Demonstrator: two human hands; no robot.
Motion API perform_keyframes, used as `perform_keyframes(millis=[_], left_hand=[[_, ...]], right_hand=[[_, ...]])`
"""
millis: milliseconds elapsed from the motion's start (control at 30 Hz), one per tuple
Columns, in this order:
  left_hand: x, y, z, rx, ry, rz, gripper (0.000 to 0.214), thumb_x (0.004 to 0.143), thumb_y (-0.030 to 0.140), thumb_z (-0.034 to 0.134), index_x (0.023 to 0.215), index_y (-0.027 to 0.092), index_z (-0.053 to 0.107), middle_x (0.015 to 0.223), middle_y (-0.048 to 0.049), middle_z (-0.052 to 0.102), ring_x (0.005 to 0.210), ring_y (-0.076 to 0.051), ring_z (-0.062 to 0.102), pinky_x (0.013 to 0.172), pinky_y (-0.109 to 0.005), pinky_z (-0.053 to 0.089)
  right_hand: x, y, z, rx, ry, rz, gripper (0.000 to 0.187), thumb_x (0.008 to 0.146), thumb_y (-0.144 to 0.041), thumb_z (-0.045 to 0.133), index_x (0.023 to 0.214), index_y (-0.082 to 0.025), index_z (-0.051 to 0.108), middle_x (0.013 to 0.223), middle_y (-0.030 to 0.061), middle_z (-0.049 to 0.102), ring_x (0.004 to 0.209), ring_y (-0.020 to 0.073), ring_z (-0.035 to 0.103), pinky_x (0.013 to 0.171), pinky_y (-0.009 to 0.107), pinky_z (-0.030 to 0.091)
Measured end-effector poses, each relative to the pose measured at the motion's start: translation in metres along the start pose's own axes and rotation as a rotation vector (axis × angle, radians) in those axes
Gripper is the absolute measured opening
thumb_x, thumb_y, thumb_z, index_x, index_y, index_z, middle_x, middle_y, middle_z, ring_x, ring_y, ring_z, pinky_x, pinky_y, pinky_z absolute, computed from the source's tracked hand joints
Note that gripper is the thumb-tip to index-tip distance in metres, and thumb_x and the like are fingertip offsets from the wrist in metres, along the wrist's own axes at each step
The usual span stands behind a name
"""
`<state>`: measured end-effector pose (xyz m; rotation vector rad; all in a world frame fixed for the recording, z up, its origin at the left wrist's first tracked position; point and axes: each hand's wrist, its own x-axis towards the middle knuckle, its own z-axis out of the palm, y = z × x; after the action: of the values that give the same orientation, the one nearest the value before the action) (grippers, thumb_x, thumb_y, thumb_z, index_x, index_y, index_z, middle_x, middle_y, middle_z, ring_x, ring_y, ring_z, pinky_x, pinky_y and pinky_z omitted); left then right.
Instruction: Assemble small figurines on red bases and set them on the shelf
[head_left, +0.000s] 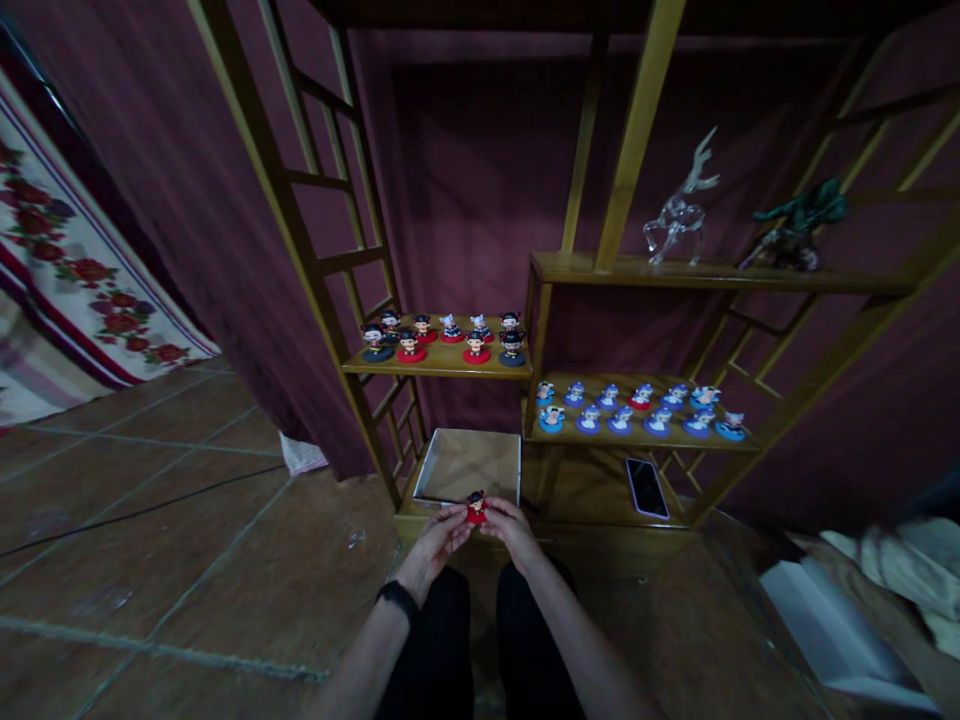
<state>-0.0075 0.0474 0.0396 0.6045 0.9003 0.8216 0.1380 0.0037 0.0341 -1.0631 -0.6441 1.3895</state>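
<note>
Between my two hands I hold a small figurine (476, 505) with black hair and a red base, upright in front of the shelves. The fingers of my left hand (444, 530) pinch its left side, and a dark band circles that wrist. On its other side, my right hand (510, 524) grips the same base. Just beyond my hands an open cardboard box (474, 462) sits on the bottom shelf. Similar figurines on red and dark bases, such as a red-based figurine (475, 348), stand in two rows on the left shelf (442, 370).
Blue and purple figurines (620, 420) fill the right shelf in rows. A phone (647, 488) lies on the bottom shelf. Higher up stand a clear deer ornament (679, 215) and a dark green sculpture (799, 225). A white box (840, 635) lies at lower right.
</note>
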Motion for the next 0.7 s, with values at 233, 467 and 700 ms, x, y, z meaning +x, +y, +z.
perform_keyframes(millis=[233, 467, 700], left_hand=[[-0.0014, 0.0002, -0.0009, 0.107, -0.004, -0.028, 0.014, 0.069, 0.015, 0.065, 0.082, 0.014, 0.059, 0.068, -0.0026, 0.066, 0.053, -0.008, 0.061, 0.050, -0.016, 0.047], [-0.0037, 0.0018, 0.0015, 0.106, -0.007, -0.064, 0.018, 0.064, 0.007, 0.066, 0.079, 0.013, 0.058, 0.066, -0.0049, 0.066, 0.053, -0.012, 0.062, 0.052, -0.019, 0.050], [-0.0020, 0.0001, -0.0006, 0.015, 0.079, 0.026, 0.021, 0.064, 0.001, 0.065, 0.076, 0.014, 0.055, 0.068, -0.0036, 0.066, 0.061, -0.014, 0.065, 0.064, -0.024, 0.054]], right_hand=[[0.0007, -0.0020, 0.0044, -0.135, -0.017, 0.055, 0.026, 0.057, -0.029, 0.062, 0.078, -0.015, 0.065, 0.061, 0.0014, 0.064, 0.040, 0.0070, 0.049, 0.043, 0.021, 0.040], [-0.0008, -0.0019, 0.0026, -0.073, -0.037, 0.019, 0.032, 0.058, -0.040, 0.066, 0.080, -0.017, 0.063, 0.062, 0.0006, 0.063, 0.044, 0.0082, 0.052, 0.045, 0.022, 0.043], [-0.0003, -0.0008, 0.0035, -0.008, 0.001, 0.071, 0.041, 0.053, -0.041, 0.073, 0.083, -0.016, 0.063, 0.065, 0.0028, 0.064, 0.052, 0.0101, 0.056, 0.053, 0.024, 0.047]])
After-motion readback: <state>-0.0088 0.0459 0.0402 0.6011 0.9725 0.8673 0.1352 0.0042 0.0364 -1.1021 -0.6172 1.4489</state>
